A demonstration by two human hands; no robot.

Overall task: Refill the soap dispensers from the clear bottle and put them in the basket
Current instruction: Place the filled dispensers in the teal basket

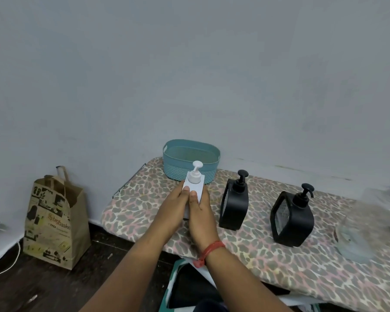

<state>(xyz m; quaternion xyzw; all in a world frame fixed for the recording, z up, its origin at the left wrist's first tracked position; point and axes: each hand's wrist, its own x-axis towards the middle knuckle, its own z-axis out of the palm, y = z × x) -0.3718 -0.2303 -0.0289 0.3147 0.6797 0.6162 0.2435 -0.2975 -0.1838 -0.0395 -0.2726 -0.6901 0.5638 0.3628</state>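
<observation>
A white soap dispenser (195,183) with a white pump stands at the left end of the leopard-print board (268,255). My left hand (174,209) and my right hand (202,218) both grip its body, thumbs on its front face. Just behind it sits the teal basket (190,159), which looks empty. To the right stand two black soap dispensers, one near (234,204) and one farther right (293,217). A blurred clear bottle (354,242) lies at the right edge of the board.
A brown paper bag (54,219) stands on the dark floor at the left, with a white cable (7,264) beside it. The grey wall (189,75) runs right behind the board. A dark object in a teal frame (189,287) lies below the board's front edge.
</observation>
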